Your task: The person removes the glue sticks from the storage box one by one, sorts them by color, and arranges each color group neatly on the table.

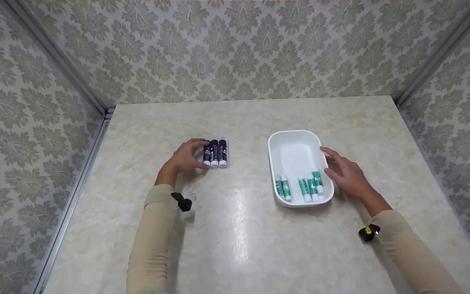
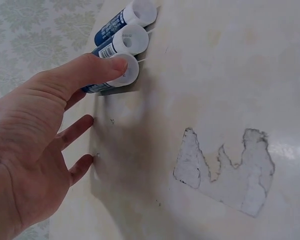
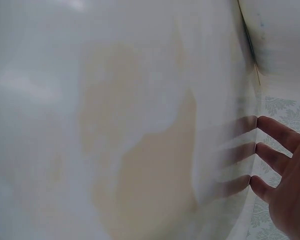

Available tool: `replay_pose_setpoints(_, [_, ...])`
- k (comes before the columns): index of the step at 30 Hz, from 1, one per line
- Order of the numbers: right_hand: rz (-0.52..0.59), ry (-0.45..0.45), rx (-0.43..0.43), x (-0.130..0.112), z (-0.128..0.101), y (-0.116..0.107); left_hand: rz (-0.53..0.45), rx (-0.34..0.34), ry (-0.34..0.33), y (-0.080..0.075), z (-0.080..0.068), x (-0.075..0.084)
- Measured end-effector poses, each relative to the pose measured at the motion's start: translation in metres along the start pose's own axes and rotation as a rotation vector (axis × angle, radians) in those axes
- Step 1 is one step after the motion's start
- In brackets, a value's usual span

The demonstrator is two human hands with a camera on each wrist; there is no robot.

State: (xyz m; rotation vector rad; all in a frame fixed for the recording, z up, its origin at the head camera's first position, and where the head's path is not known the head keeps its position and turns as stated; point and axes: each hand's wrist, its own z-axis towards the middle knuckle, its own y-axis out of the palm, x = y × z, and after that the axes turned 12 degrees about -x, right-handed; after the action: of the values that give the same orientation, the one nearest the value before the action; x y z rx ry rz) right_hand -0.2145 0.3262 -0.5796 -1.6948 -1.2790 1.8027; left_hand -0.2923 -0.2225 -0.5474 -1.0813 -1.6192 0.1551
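Three dark blue-purple glue sticks [image 1: 214, 153] with white ends lie side by side on the table. My left hand [image 1: 187, 156] pinches the leftmost one end to end, thumb on its white end [image 2: 127, 70] and a finger at the far end. In the left wrist view, the other fingers are spread close to the tabletop. Right of them is a white tray [image 1: 296, 153] with several green-and-white glue sticks [image 1: 307, 190] in its near part. My right hand [image 1: 347, 175] rests along the tray's right side, fingers extended, with index finger and thumb at the rim.
The pale marbled table [image 1: 235, 245] carries everything. In the left wrist view a worn patch [image 2: 225, 170] shows in its surface. Patterned walls [image 1: 243, 49] stand behind and on both sides. A small black device [image 1: 369, 232] is on the right wrist.
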Motion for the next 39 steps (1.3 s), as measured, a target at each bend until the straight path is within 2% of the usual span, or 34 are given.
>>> replay_pose_setpoints(6, [-0.002, 0.007, -0.002, 0.000, 0.000, 0.000, 0.007, 0.001, -0.020, 0.001, 0.000, 0.004])
replay_pose_setpoints(9, [0.000, 0.005, -0.001, 0.000, 0.000, 0.000, -0.013, -0.002, -0.016, 0.001, 0.003, -0.001])
replay_pose_setpoints(16, [0.002, -0.004, 0.006, 0.000, 0.000, 0.000, 0.009, 0.030, 0.051, 0.004, 0.048, -0.064])
replay_pose_setpoints(18, [0.003, 0.000, 0.005, 0.000, 0.000, 0.000, 0.017, 0.030, 0.049, 0.005, 0.051, -0.068])
replay_pose_setpoints(25, [-0.001, 0.001, 0.006, 0.001, 0.000, 0.000, 0.025, 0.021, 0.037, 0.003, 0.027, -0.037])
replay_pose_setpoints(26, [-0.002, 0.002, 0.006, 0.001, 0.000, 0.000, 0.022, 0.023, 0.028, 0.003, 0.029, -0.037])
replay_pose_setpoints(31, [-0.005, 0.000, 0.011, 0.001, 0.000, 0.001, 0.011, 0.012, 0.039, 0.002, 0.012, -0.016])
replay_pose_setpoints(37, [-0.003, -0.006, 0.012, 0.001, 0.000, 0.000, 0.029, 0.023, 0.034, 0.002, 0.004, -0.003])
replay_pose_setpoints(39, [0.002, -0.011, 0.013, 0.002, 0.000, 0.000, 0.047, 0.034, 0.025, 0.002, -0.001, 0.010])
